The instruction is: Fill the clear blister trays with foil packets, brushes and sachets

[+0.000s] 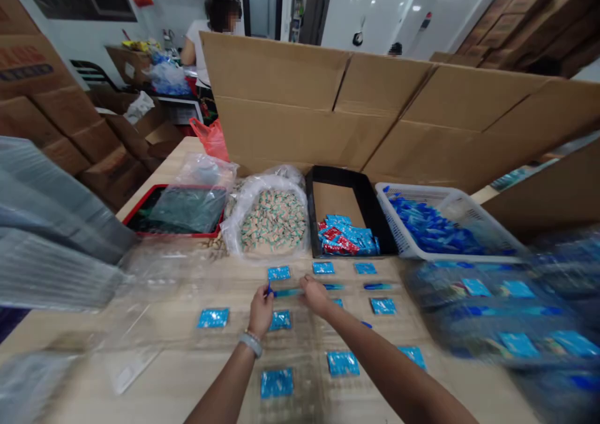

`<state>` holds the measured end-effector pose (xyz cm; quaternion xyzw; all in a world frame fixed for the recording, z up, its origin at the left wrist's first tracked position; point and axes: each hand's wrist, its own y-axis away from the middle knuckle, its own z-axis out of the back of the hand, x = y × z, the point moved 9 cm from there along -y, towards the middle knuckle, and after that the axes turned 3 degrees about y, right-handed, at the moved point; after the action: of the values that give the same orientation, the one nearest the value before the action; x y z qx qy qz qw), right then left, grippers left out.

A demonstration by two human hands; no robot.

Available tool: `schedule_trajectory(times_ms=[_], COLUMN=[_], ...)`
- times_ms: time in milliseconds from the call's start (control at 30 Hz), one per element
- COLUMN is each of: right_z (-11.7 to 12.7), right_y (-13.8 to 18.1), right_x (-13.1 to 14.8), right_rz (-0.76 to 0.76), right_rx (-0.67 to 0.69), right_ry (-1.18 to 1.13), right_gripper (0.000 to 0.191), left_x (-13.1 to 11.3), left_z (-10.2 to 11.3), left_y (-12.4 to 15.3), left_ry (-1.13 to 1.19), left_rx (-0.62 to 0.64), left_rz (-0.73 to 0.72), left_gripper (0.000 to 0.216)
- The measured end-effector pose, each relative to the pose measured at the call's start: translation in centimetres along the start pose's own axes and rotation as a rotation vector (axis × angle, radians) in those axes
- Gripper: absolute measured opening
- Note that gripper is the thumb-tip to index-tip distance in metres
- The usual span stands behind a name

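My left hand (260, 311) and my right hand (314, 294) are closed on the two ends of a thin blue stick-shaped item (287, 292), held just above the wooden table (187, 374). Around them, small blue sachets lie on clear plastic bags in rows, for example one sachet (279, 273) just beyond my left hand and another sachet (213, 318) to its left. A second blue stick (377, 286) lies to the right.
Behind the rows stand a red tray (135, 214), a plastic bag of small candies (272, 221), a black tray (356, 186) with blue and red sachets and a white basket (457, 202) of blue sticks. Filled bags pile at right. A cardboard wall stands behind; a person works beyond.
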<state>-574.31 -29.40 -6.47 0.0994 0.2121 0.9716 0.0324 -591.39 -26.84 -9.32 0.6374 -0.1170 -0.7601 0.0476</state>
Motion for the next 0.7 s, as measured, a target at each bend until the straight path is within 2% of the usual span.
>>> schedule_trajectory(times_ms=[167,333,433,500,600,700], right_z=[0.2,1.0,3.1,4.5,5.3,5.8], right_y=[-0.5,0.2,1.3,2.1,2.8,2.9], right_x=[0.9,1.1,0.9,0.7,1.0,1.6], right_rz=[0.039,0.133,0.246,0.296,0.341,0.353], right_rx=[0.044,0.075,-0.005,-0.045,-0.001,0.048], right_ry=[0.005,-0.055,-0.338,-0.554,-0.711,-0.792], right_gripper=[0.028,0.022,0.028,0.031,0.034,0.035], left_x=[0.5,0.5,-1.2,-2.9,-5.3,-6.7], left_z=[-0.2,0.3,1.2,1.4,1.0,0.3], left_y=[0.0,0.3,0.7,1.0,1.4,1.7], left_ry=[0.014,0.123,0.186,0.213,0.246,0.249], left_rx=[-0.008,-0.021,0.015,0.091,0.225,0.304], left_rz=[-0.001,0.099,0.12,0.115,0.117,0.133], left_gripper=[0.024,0.029,0.037,0.036,0.03,0.03])
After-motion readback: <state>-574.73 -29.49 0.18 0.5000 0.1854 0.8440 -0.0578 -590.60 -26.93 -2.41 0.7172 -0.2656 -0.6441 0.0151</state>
